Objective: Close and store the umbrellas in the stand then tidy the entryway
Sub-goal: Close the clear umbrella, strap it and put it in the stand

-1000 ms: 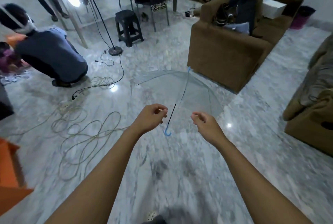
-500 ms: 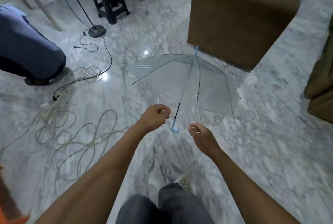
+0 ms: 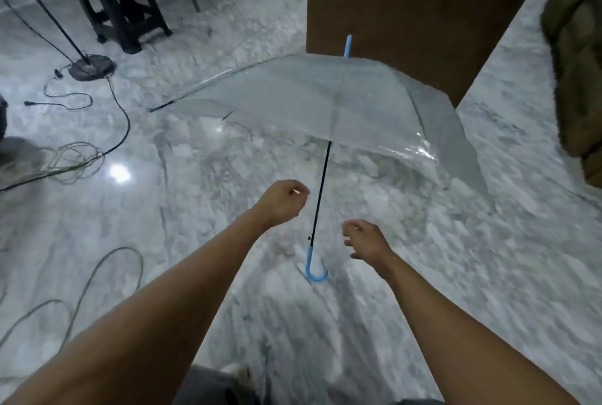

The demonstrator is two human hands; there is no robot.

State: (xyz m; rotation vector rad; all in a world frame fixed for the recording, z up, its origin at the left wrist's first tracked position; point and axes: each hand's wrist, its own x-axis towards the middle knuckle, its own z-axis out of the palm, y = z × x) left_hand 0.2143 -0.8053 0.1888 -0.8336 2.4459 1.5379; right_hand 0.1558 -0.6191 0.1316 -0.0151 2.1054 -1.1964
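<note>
Here, read from left to right, cables (image 3: pixel 75 160) lie looped on the floor (image 3: pixel 195 241), well apart from the work. The left hand (image 3: pixel 283 202) hangs just left of the shaft (image 3: pixel 321 189), its fingers curled in on nothing; a strip of floor shows between them, so it is near the shaft but not touching.

The umbrella (image 3: pixel 325 101) lies fully open on the floor. Its long axis runs away from the person: the blue handle (image 3: pixel 314 269) is nearest, the dark shaft rises through the clear canopy, and the blue tip (image 3: pixel 348 46) points at the sofa (image 3: pixel 423 13). The handle lies between the two forearms, closer to the body than either hand.

The right hand (image 3: pixel 368 243) hovers just right of the lower shaft, fingers spread and loosely bent, empty.

By this layout the right hand is the nearer to the handle and the left the nearer to mid-shaft. This probably suits a grip on the handle with one hand while the other pulls the runner, which is hidden under the canopy.
</note>
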